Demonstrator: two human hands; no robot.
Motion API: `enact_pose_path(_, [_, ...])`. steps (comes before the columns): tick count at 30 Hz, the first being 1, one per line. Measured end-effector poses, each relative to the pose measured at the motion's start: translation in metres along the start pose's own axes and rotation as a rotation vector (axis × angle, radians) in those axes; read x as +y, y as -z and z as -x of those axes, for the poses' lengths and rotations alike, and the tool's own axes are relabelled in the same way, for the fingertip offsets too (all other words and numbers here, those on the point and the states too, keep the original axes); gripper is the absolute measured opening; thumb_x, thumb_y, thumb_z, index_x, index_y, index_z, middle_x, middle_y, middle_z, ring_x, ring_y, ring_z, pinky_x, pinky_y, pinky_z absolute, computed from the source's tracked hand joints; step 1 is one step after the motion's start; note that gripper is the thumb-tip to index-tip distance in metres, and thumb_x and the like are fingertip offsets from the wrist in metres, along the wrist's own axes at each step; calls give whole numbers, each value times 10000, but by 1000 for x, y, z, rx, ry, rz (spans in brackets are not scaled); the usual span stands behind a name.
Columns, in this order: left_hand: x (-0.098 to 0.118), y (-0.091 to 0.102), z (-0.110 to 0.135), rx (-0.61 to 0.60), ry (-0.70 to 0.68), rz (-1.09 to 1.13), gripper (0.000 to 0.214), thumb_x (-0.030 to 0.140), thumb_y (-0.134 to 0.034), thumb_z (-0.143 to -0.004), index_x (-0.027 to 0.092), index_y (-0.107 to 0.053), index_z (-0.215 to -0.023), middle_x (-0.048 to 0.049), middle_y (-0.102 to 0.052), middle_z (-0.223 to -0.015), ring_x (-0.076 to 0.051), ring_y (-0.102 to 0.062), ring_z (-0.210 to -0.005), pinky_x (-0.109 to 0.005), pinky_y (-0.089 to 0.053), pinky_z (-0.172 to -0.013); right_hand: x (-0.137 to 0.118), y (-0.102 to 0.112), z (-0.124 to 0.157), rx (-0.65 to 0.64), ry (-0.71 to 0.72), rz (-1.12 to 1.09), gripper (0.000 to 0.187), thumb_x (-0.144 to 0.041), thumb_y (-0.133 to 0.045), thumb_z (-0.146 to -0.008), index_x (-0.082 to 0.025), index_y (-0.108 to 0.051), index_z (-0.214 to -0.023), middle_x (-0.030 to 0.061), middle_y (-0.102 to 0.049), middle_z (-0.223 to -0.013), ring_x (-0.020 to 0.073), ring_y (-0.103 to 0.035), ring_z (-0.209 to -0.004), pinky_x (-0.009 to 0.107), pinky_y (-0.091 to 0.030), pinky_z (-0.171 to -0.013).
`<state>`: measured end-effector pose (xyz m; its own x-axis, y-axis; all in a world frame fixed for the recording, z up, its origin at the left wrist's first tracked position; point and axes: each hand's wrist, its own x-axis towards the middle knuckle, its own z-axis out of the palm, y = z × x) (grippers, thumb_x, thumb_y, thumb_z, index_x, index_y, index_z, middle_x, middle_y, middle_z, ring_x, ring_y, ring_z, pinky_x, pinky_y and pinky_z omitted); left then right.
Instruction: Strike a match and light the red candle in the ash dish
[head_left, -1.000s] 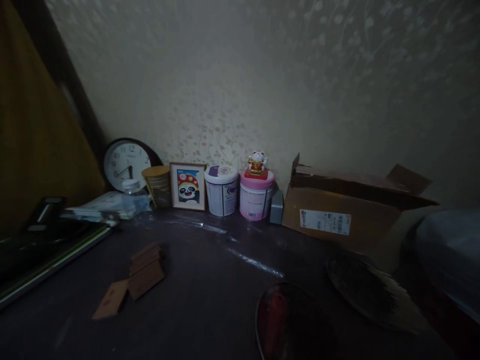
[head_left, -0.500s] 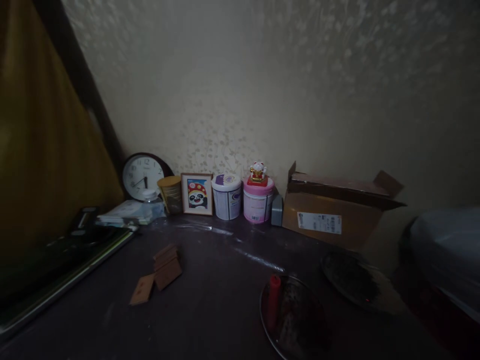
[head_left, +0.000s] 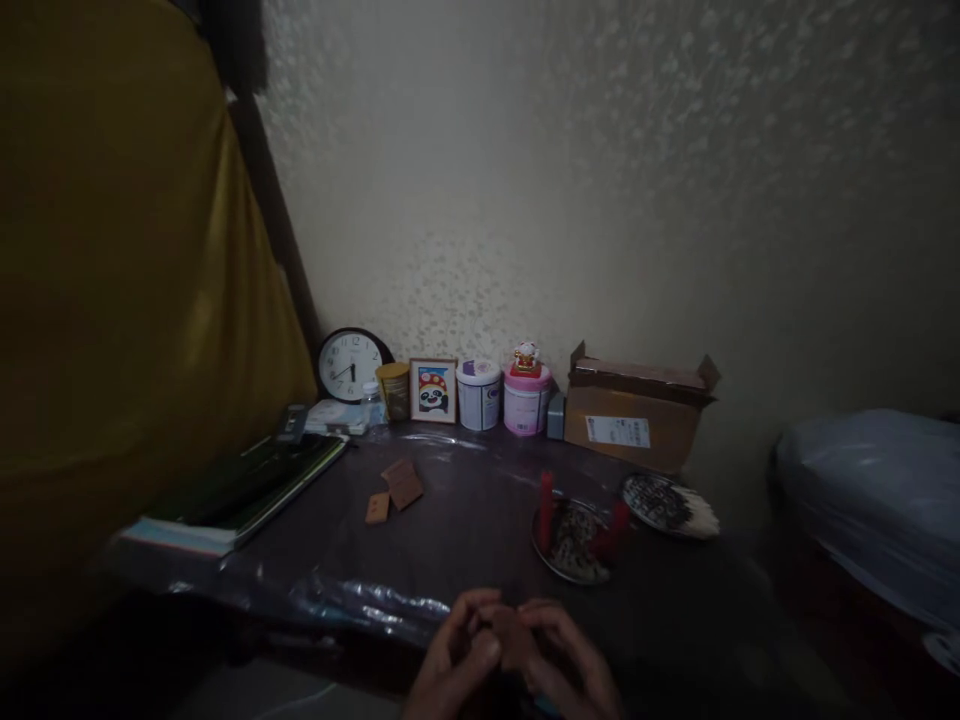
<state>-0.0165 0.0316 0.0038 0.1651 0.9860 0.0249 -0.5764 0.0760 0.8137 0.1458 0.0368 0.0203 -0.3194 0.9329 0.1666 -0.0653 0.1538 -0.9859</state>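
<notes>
At the table's near edge, my left hand and my right hand are close together. Between them they grip a small brown box, which looks like a matchbox, with fingers and thumbs closed on its sides. Dim light hides its details. Similar small brown boxes lie further off to the left, one of them orange-brown. Ahead and to the right, an upright red candle stands on a round metal plate with pale and dark residue. Another red shape on that plate is blurred.
A second plate holds dark bits and pale sticks. Along the wall stand a clock, a framed panda picture, two tubs, and a cardboard box. A book lies left, a plastic-wrapped bundle right.
My view has pulled back, so the table's near edge shows. Both hands have come into view at the bottom, holding the small brown box. A second red shape now shows on the plate.
</notes>
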Motion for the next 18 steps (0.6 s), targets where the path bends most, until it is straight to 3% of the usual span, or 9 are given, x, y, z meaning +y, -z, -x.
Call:
enact_pose_path(3, [-1,-2,3,-6,38,138,298,282,-742,-670,202,-627,-934,-30,-611,-848,-157,-581,-755,-253,-430,-683,-9,-2,6,-53,-26,0,302,-425,-557,-792,-219,-559,-1013,50,-573,-1001,187,-573,-848,265,-464,-705])
enact_pose_path(9, [4,-14,12,-109,16,248,98,201,-625,-781,144,-615,-860,-67,-608,-869,-174,-584,-805,-300,-451,-764,-19,-6,13,16,13,45,291,-416,-557,-791,-208,-579,-992,33,-592,-951,153,-564,-738,253,-469,-674])
enact_pose_path(18, [7,-22,15,-169,9,291,78,192,-616,-793,148,-579,-845,-69,-625,-891,-182,-602,-832,-307,-462,-784,-23,-5,18,34,63,36,280,-372,-533,-822,-202,-596,-1037,62,-604,-1048,173,-588,-792,304,-471,-749])
